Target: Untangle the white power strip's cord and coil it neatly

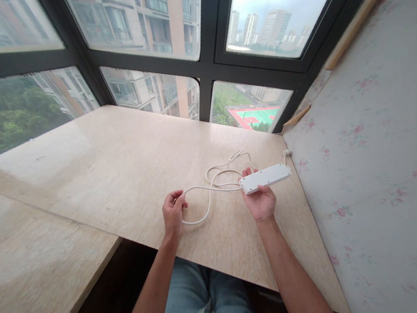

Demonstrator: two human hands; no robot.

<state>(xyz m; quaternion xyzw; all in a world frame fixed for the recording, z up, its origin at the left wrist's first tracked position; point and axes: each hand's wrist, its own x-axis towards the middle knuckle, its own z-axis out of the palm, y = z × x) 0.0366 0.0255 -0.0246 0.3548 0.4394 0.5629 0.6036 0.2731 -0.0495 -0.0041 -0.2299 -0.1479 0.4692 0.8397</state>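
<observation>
A white power strip (267, 178) rests in my right hand (261, 203), its screwed underside facing up. The fingers come round its far side and the thumb lies on its near edge. From its left end runs a white cord (201, 221), looping over the stone counter. My left hand (174, 210) pinches the cord between thumb and fingers, left of the strip. More loops of the cord lie behind, and the plug is not clearly visible.
The beige stone counter (127, 166) has its front edge just before my legs. Dark-framed windows (138, 66) stand along the back. A flowered papered wall (376, 172) closes the right side, close to the strip. A white cord end (287, 153) is near the wall.
</observation>
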